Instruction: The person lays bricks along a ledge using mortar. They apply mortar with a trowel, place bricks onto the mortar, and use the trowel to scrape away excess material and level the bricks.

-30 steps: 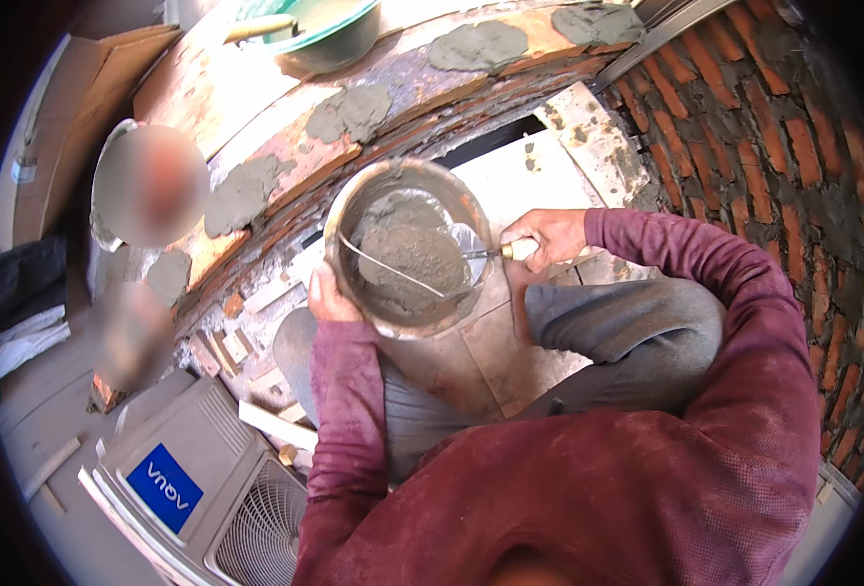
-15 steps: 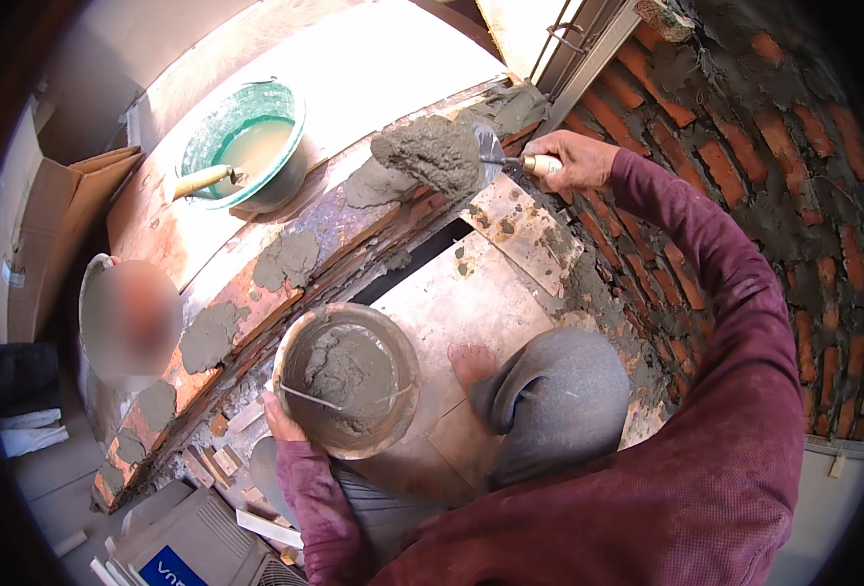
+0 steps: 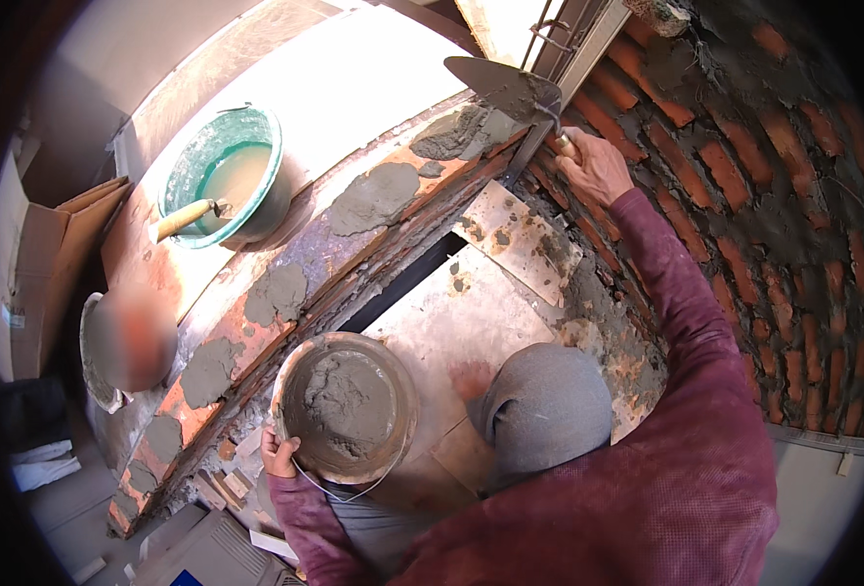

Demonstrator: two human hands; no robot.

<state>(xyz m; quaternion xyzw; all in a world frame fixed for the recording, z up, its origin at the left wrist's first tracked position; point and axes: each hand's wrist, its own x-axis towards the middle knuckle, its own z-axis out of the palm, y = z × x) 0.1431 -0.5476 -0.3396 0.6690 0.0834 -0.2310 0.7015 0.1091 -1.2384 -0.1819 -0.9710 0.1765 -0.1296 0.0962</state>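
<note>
A curved brick wall (image 3: 793, 195), smeared with grey mortar, fills the right of the frame. A brick ledge (image 3: 285, 293) runs diagonally from lower left to upper centre, carrying separate dabs of mortar (image 3: 378, 193).

At lower centre the left hand (image 3: 280, 454) grips the rim of a round pan (image 3: 346, 405), fingers curled over its near-left edge; the pan holds a wet heap of mortar on its floor. At upper left a green bucket (image 3: 222, 176) stands on the ledge, holding pale cloudy liquid and a wooden-handled tool.

At upper right the right hand (image 3: 598, 166) is closed around the handle of a trowel (image 3: 505, 88). The blade lies up and left of the fingers, its long axis pointing toward the upper left, above the topmost mortar dab. The right hand is far nearer that dab than the left.
</note>
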